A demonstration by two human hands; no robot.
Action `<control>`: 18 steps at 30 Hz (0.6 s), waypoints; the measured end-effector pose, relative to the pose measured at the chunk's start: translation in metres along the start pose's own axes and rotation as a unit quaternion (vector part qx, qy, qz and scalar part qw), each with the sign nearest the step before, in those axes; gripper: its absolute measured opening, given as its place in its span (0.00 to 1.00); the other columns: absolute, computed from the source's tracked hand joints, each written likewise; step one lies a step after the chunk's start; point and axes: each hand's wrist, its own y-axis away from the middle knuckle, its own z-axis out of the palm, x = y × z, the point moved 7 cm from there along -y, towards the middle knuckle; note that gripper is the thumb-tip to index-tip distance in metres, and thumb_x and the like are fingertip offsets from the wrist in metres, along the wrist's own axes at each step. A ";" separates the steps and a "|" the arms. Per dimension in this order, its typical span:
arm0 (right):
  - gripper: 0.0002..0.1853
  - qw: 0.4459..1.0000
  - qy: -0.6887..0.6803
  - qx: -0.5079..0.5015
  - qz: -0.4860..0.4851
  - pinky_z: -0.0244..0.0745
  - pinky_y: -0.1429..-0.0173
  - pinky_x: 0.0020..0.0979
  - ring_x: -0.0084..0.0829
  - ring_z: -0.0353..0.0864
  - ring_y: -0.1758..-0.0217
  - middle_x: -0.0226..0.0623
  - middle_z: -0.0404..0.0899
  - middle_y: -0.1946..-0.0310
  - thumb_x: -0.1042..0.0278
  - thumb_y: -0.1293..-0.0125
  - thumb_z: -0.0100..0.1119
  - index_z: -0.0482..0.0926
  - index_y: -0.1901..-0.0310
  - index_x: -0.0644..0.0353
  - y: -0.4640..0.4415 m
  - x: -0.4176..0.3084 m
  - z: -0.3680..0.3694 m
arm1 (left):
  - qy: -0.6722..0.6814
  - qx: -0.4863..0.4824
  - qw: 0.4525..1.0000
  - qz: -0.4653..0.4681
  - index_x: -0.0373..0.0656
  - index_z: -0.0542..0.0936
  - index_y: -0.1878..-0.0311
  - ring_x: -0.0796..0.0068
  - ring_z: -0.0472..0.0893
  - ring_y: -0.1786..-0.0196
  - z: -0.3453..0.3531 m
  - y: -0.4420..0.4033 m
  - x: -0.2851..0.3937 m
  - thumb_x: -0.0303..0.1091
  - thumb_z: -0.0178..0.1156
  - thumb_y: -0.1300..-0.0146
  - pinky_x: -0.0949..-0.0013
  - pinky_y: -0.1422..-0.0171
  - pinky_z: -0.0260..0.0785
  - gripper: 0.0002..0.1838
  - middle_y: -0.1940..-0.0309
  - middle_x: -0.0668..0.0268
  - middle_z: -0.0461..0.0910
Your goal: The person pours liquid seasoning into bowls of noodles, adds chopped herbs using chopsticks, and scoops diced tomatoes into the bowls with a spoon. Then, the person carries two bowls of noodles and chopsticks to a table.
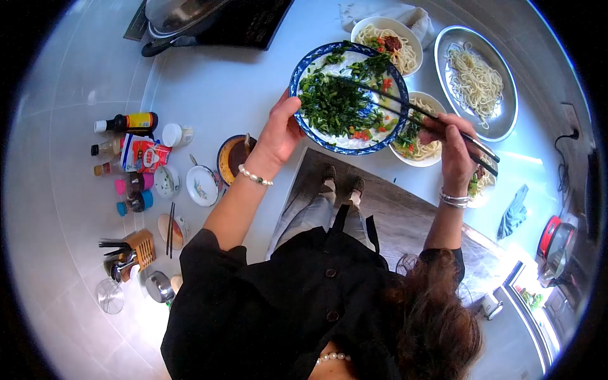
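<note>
My left hand (280, 130) grips the rim of a blue-and-white plate (356, 151), thumb over the edge, holding it up above the counter. Chopped greens (335, 101) cover much of the plate, with bits of red and green pepper toward its right side. In my right hand (457, 149) is a pair of black chopsticks (411, 111), their tips among the greens. Just beyond and partly behind the plate are a bowl of noodles with dark red sauce (391, 47) and a bowl of noodles with greens (421, 149). Another noodle bowl (484, 183) lies mostly hidden under my right hand.
A metal tray (443, 76) of plain noodles stands at the back right. A pot of brown sauce (235, 158) is left of my forearm. Seasoning bottles (126, 122) line the left wall, and a black cooktop (253, 25) is at the upper left. A cloth (513, 212) lies at right.
</note>
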 end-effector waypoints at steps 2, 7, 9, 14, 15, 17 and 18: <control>0.11 0.998 0.061 -0.017 0.016 0.79 0.62 0.34 0.40 0.80 0.63 0.52 0.76 0.64 0.73 0.39 0.48 0.72 0.58 0.71 0.000 0.001 0.004 | 0.012 0.005 1.000 -0.004 0.41 0.68 0.47 0.71 0.72 0.50 0.003 -0.002 0.003 0.34 0.53 0.43 0.67 0.44 0.63 0.20 0.52 0.64 0.73; 0.11 0.999 0.009 0.036 0.016 0.79 0.62 0.34 0.39 0.80 0.65 0.51 0.76 0.64 0.73 0.38 0.47 0.72 0.57 0.71 -0.016 0.013 -0.013 | -0.031 0.010 0.999 -0.019 0.46 0.65 0.44 0.75 0.73 0.52 -0.003 -0.020 0.007 0.37 0.52 0.44 0.66 0.51 0.69 0.23 0.53 0.67 0.73; 0.11 0.999 -0.016 0.049 0.012 0.79 0.62 0.33 0.40 0.80 0.65 0.51 0.76 0.64 0.73 0.38 0.47 0.72 0.57 0.71 -0.018 0.013 -0.018 | -0.029 0.019 0.999 -0.021 0.44 0.67 0.46 0.73 0.73 0.52 -0.004 -0.023 0.010 0.37 0.51 0.43 0.66 0.48 0.67 0.21 0.53 0.66 0.73; 0.11 0.999 -0.013 0.019 0.037 0.78 0.60 0.34 0.38 0.80 0.66 0.51 0.77 0.65 0.72 0.37 0.46 0.72 0.57 0.69 -0.017 0.021 -0.018 | -0.019 0.037 0.999 -0.031 0.40 0.69 0.50 0.70 0.73 0.51 -0.007 -0.038 0.013 0.37 0.52 0.43 0.65 0.44 0.64 0.18 0.54 0.63 0.74; 0.11 0.999 -0.003 0.030 0.040 0.78 0.60 0.33 0.38 0.80 0.66 0.50 0.77 0.65 0.72 0.37 0.47 0.72 0.57 0.69 -0.022 0.023 -0.021 | -0.018 0.031 0.999 -0.035 0.40 0.69 0.50 0.70 0.73 0.51 -0.007 -0.042 0.013 0.37 0.52 0.43 0.65 0.44 0.64 0.18 0.54 0.63 0.74; 0.11 0.997 0.017 0.055 0.042 0.78 0.60 0.33 0.37 0.80 0.65 0.50 0.77 0.65 0.71 0.38 0.47 0.72 0.57 0.69 -0.028 0.025 -0.027 | -0.018 0.051 0.998 -0.045 0.39 0.69 0.50 0.70 0.73 0.51 -0.008 -0.049 0.014 0.37 0.53 0.43 0.64 0.44 0.64 0.19 0.54 0.62 0.74; 0.11 0.997 0.028 0.069 0.037 0.77 0.60 0.33 0.37 0.80 0.65 0.50 0.77 0.65 0.71 0.38 0.48 0.72 0.57 0.69 -0.031 0.026 -0.028 | -0.018 0.060 0.997 -0.049 0.39 0.69 0.50 0.69 0.73 0.51 -0.007 -0.053 0.014 0.37 0.53 0.43 0.64 0.45 0.65 0.19 0.54 0.62 0.74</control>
